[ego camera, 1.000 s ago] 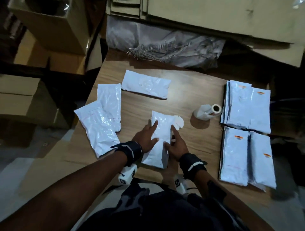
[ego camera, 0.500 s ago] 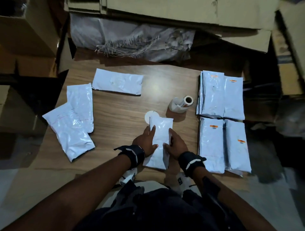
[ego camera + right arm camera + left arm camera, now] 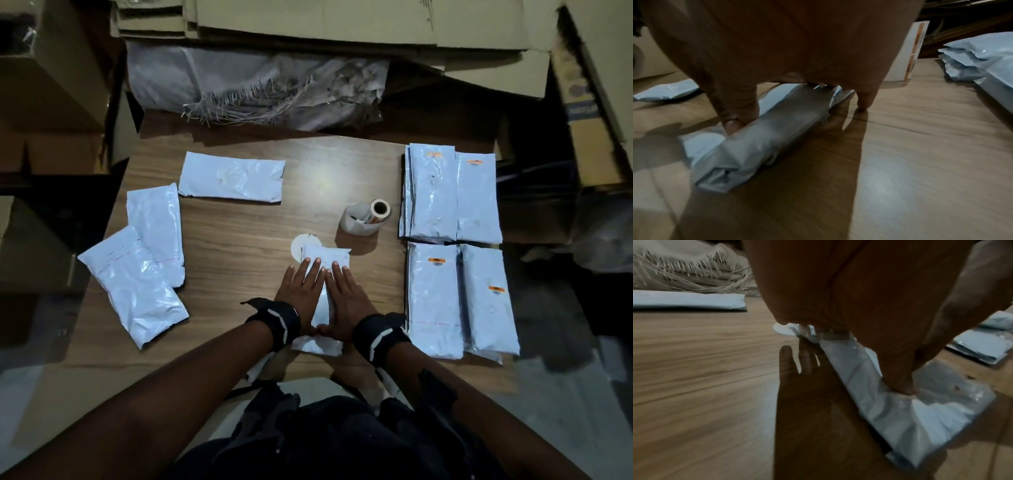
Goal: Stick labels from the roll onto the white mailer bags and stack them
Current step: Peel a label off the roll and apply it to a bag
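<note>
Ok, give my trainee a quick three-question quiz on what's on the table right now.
1. True or false: both hands lie flat on the centre mailer bag.
2. The label roll sits: A) left of the hands, B) between the centre bag and the labelled stacks, C) on a stack.
3. How many bags lie unlabelled on the table's left side?

Key:
1. True: left hand and right hand press it with straight fingers.
2. B.
3. Three, with no label showing: far bag, middle bag, near bag.

Bare forearms. Each wrist carries a black strap (image 3: 278,322) with a white angled stripe, white camera unit beneath. Dark garment (image 3: 342,442) on torso.
</note>
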The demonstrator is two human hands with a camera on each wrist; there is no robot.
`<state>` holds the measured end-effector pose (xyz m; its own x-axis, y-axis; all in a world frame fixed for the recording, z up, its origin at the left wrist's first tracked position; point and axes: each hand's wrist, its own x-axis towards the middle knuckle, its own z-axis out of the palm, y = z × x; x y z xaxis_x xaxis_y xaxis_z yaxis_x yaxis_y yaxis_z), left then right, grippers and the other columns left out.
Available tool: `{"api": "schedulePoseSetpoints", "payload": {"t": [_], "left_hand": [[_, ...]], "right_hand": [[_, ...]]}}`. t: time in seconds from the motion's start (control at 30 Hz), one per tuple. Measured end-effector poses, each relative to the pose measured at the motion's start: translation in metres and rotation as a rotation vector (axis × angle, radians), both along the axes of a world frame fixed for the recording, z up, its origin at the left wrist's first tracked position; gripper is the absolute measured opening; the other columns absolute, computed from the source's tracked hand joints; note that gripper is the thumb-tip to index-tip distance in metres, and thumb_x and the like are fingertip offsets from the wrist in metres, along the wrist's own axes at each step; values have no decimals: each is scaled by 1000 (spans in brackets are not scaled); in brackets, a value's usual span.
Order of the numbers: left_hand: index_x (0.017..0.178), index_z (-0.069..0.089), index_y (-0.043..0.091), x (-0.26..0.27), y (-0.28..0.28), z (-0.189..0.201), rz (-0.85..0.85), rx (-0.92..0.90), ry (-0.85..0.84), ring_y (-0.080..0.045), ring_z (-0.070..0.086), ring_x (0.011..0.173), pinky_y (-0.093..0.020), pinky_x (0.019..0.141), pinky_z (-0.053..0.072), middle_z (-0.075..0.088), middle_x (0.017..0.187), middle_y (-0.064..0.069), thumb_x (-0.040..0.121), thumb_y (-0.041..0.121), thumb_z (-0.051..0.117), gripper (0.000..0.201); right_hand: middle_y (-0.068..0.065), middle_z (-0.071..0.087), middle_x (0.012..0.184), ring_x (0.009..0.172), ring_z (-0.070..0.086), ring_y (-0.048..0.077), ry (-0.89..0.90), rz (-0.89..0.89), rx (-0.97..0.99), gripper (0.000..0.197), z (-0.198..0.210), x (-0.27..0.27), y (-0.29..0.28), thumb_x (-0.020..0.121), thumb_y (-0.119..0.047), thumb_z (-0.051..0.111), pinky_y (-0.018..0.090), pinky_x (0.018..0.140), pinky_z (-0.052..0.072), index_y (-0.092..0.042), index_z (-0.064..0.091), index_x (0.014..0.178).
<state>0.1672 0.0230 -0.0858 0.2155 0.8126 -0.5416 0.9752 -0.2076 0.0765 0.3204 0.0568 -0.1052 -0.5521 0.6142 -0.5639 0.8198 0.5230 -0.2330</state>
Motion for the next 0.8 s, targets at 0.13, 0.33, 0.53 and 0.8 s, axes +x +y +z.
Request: {"api": "schedulePoseSetpoints", "payload": {"t": [0.13, 0.33, 0.53, 0.8], "left_hand": [[153, -8, 6, -2, 0, -7, -16, -17, -15, -35, -15, 148, -54, 118, 2, -19, 160, -15, 72, 68, 66, 127], [153, -12, 7, -3, 1, -13, -5, -61, -36, -33, -20, 147, -55, 119, 0, -22, 160, -14, 70, 70, 67, 131], [152, -16, 7, -5, 1, -19, -23, -71, -44, -34, -24, 145, -56, 118, -1, -27, 158, -14, 72, 70, 64, 130], [151, -19, 5, -6, 2, -24, -29, -81, -59, -35, -27, 144, -56, 115, -11, -30, 156, -15, 70, 79, 59, 134]], "right_hand": [[15, -22, 159, 147, -19, 33, -19, -6, -27, 131, 0, 1, 0, 63, -81, 48, 51, 120, 13, -9, -17, 152], [9, -25, 159, 148, -20, 28, -25, -38, -27, 124, 8, 1, -3, 74, -70, 60, 48, 119, 3, -13, -17, 152], [10, -29, 158, 146, -24, 29, -45, -12, -29, 122, 4, 2, -3, 77, -72, 56, 49, 118, -4, -12, -19, 151], [10, -30, 157, 145, -27, 28, -13, -3, -25, 125, -1, 7, -3, 74, -78, 51, 47, 117, -10, -12, -23, 150]]}}
